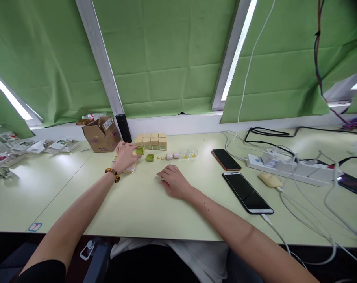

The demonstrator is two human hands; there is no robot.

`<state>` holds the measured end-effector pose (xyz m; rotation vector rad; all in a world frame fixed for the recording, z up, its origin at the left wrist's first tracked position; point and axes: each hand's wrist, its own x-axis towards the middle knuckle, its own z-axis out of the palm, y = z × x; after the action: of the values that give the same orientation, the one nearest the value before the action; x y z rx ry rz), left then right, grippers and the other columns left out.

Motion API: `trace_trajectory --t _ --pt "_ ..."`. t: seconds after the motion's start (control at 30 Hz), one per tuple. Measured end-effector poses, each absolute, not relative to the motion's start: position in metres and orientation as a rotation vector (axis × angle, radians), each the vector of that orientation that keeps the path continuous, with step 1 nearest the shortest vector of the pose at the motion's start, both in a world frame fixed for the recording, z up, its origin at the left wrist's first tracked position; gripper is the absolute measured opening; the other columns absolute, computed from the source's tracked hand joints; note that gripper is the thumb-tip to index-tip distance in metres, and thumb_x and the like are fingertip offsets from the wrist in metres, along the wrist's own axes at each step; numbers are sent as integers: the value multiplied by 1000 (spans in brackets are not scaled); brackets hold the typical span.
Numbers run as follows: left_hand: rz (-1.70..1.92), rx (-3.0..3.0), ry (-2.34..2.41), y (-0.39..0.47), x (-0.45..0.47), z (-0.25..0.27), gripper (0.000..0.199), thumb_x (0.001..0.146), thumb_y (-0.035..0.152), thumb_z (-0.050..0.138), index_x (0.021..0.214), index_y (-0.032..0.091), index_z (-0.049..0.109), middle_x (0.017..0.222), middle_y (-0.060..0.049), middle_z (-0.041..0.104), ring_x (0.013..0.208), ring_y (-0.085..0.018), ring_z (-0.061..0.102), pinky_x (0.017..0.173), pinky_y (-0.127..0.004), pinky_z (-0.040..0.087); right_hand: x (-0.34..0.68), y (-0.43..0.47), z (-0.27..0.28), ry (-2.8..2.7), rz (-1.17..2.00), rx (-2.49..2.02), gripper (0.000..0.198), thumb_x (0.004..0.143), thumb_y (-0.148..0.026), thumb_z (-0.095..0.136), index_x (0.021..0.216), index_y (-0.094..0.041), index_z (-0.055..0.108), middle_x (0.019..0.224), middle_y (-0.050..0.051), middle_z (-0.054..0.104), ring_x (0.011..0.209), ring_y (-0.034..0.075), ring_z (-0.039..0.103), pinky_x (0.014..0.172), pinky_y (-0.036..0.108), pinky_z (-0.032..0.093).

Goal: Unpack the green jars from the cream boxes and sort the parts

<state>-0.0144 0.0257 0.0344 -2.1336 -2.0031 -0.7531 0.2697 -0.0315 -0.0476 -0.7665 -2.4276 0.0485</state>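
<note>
Holding one green tray [140, 151]: left hand [125, 156]; right hand [174, 182] loosely open; second tray [150, 158], two pink cylinders [169, 157].

Open cardboard box [103, 138] beside black cylinder [123, 128]; green blinds [166, 59] behind.

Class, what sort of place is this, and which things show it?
Probably a workroom or office: a long table, a power strip and small boxes in a row.
</note>
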Motion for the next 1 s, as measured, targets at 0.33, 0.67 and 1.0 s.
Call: trace_trajectory --t 0.33,0.67,1.0 --pt "-60 -2129 -2016 51 -2 16 35 86 44 70 112 24 80 132 -21 62 141 -46 32 108 -62 30 269 -31 -45 -2436 81 -799 27 97 -14 61 123 -16 68 108 13 72 108 28 53 93 44 42" --pt "-188 -2220 -2057 54 -4 11 40 78 46 75 109 20 76 132 -25 61 147 -53 25 114 -71 19 269 -31 -44 -2435 90 -802 27 97 -13 62 123 -17 68 108 12 72 109 28 54 93 44 42" --pt "-137 -2336 -2023 60 10 14 29 73 32 73 99 20 75 112 -20 69 129 -46 44 108 -60 28 268 -28 -48 -2425 90 -803 28 96 -14 62 124 -16 68 108 12 73 108 28 52 92 44 41"
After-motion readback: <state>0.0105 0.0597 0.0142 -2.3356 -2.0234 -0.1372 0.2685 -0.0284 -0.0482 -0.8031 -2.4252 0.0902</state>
